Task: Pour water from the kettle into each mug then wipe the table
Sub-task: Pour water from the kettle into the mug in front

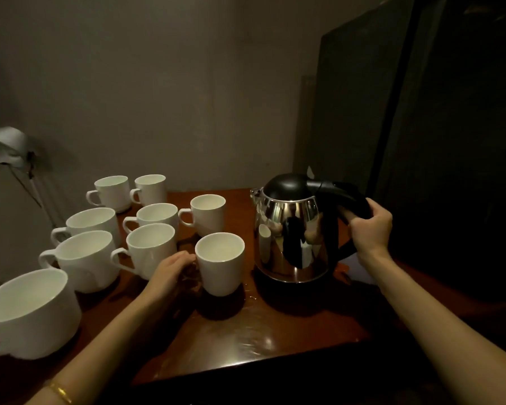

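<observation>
A shiny steel kettle (pixel 292 232) with a black lid stands upright on its black base on the dark wooden table (pixel 275 331). My right hand (pixel 370 229) is closed around the kettle's black handle. Just left of the kettle stands a white mug (pixel 220 263). My left hand (pixel 171 268) grips this mug at its handle side, and the handle itself is hidden by my fingers. Several more white mugs (pixel 151 247) stand in rows to the left, all upright.
A big white mug (pixel 30 312) sits at the near left table edge. A grey desk lamp (pixel 5 146) leans in at the far left. A dark panel (pixel 362 97) stands behind the kettle. Wet sheen lies on the table in front of the kettle.
</observation>
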{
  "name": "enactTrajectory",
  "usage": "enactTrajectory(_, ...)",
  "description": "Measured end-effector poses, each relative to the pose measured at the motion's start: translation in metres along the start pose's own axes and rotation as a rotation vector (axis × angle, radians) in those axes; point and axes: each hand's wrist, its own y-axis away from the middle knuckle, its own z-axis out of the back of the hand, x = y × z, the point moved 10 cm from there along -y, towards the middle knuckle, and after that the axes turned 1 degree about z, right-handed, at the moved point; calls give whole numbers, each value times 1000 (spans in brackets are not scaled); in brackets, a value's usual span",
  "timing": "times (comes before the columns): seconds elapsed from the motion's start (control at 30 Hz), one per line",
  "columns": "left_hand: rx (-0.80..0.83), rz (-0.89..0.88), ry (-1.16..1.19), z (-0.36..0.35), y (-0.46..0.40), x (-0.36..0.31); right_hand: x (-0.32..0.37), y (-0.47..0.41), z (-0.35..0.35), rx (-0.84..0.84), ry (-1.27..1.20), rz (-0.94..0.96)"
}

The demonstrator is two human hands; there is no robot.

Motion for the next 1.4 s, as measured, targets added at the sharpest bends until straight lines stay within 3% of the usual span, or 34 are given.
enactTrajectory(0.63, -32, -157, -13, 15, 17, -5, 56, -32, -46, 407, -17, 184)
enactTrajectory(1.03, -85, -227, -33, 25, 20, -10, 75, -34, -75, 548, 44, 252)
enactTrajectory(1.4, -57, -326, -221, 23, 19, -24, 81, -34, -94, 648, 46, 252)
